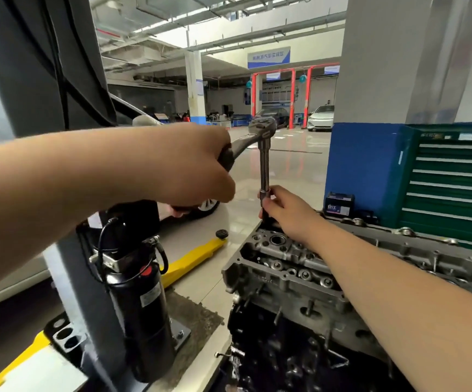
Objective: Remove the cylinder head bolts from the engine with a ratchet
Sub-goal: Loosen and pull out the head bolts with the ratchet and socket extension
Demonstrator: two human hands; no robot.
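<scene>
A grey cylinder head (282, 267) tops the engine at the lower right of the head view. A steel ratchet (261, 130) stands over its far left corner, with a long extension bar (264, 168) running straight down. My left hand (189, 165) grips the ratchet's handle, out to the left of the bar. My right hand (285, 210) pinches the lower end of the extension, where a dark socket meets the head. The bolt under the socket is hidden by my fingers.
A grey lift column (68, 261) with a black hydraulic pump (138, 306) stands close on the left, a yellow lift arm (195, 258) behind it. A green tool cabinet (452, 185) and blue-based pillar (364, 165) sit at the right. Parked cars stand far back.
</scene>
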